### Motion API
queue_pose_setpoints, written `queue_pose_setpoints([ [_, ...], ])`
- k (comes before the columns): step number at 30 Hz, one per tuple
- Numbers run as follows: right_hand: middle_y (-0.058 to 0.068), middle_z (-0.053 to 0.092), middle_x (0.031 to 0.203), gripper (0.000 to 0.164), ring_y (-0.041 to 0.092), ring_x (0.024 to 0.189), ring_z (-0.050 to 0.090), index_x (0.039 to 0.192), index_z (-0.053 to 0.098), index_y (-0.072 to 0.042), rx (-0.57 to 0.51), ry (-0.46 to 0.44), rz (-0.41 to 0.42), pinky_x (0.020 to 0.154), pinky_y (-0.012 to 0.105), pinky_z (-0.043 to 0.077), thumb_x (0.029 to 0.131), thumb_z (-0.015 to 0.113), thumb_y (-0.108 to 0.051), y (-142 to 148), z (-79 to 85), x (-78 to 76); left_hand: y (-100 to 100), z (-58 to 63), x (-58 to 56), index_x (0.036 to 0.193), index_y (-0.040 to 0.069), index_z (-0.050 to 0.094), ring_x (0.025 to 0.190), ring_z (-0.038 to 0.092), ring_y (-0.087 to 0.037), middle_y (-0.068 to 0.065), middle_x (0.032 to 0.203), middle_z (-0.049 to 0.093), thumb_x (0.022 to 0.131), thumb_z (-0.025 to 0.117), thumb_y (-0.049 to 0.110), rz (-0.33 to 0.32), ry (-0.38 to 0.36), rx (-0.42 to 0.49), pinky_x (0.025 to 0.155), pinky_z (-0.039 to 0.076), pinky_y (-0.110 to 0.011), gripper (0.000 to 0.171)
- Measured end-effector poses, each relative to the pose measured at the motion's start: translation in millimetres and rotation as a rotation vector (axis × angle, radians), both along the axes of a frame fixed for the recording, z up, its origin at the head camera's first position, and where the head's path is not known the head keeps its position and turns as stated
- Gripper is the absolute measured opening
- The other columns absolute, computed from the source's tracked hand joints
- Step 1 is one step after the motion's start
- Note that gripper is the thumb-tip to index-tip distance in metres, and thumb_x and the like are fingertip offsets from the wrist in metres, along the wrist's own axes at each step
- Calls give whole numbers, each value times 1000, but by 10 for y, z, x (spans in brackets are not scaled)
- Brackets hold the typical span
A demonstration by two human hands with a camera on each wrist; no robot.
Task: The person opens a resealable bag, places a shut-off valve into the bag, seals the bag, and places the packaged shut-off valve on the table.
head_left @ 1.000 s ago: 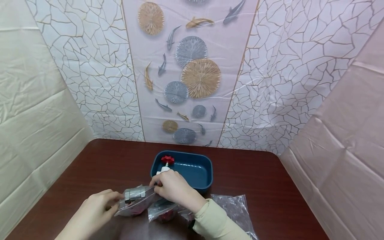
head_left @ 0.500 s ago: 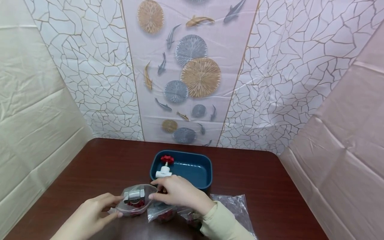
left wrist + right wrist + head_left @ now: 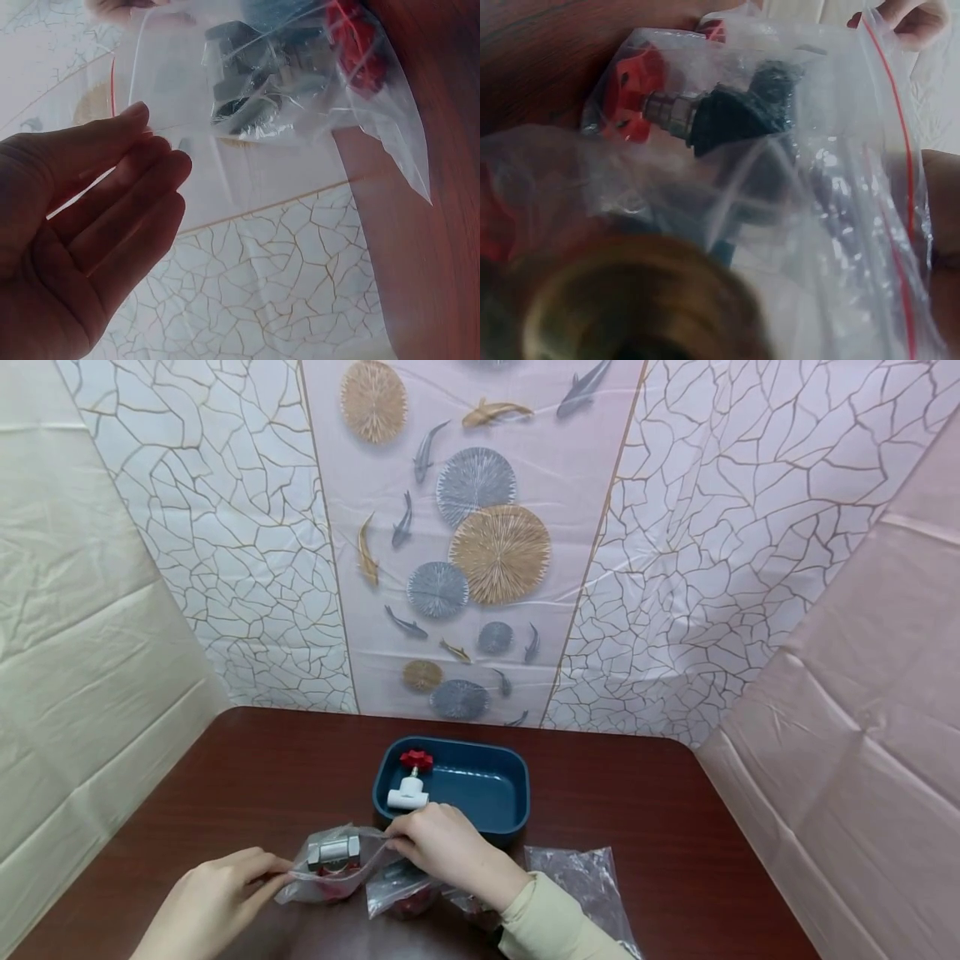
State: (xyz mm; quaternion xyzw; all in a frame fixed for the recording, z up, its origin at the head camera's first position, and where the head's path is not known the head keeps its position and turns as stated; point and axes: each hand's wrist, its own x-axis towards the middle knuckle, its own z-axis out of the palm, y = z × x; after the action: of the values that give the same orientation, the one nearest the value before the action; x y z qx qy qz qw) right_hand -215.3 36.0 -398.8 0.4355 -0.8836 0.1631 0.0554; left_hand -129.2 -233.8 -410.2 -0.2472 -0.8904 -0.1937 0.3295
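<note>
My left hand (image 3: 221,897) pinches the left edge of a clear zip bag (image 3: 300,887) between thumb and fingertips. My right hand (image 3: 450,852) pinches the bag's opposite edge, in front of the tray. Inside the bag lies a valve with a silvery hex-ended body (image 3: 334,852) and a red handwheel, the wheel (image 3: 356,49) showing through the plastic in the left wrist view. Under the right hand sits a second bagged valve (image 3: 412,903), also with red showing. In the right wrist view, a dark green valve (image 3: 735,120) with a red handwheel shows through plastic.
A blue tray (image 3: 517,785) stands behind the hands, holding a white tee-shaped valve (image 3: 408,795) with a red handwheel. A flat clear bag (image 3: 585,881) lies on the brown table (image 3: 645,810) to the right. Close to the right wrist camera is a blurred brass ring (image 3: 645,300).
The bag's mouth spread wide half a second ago and is now drawn flatter between the two hands. The right hand shifted slightly; the white valve in the tray, partly covered earlier, shows fully.
</note>
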Motion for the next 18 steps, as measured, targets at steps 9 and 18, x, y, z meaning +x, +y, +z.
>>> queue_pose_setpoints([
  [9,-14,66,82,11,-7,62,53,93,73,-21,-17,51,-16,55,13,41,88,65,-25,25,-38,-16,-64,-6,27,75,31,65,59,47,10,28,72,52,58,82,14,58,17,-39,48,38,-20,30],
  [18,-17,65,78,8,-8,56,48,89,72,-24,-30,135,2,48,12,36,88,65,-27,35,-37,6,-76,-6,69,74,39,59,56,44,9,31,71,49,62,81,19,129,-56,-61,41,33,-25,32],
])
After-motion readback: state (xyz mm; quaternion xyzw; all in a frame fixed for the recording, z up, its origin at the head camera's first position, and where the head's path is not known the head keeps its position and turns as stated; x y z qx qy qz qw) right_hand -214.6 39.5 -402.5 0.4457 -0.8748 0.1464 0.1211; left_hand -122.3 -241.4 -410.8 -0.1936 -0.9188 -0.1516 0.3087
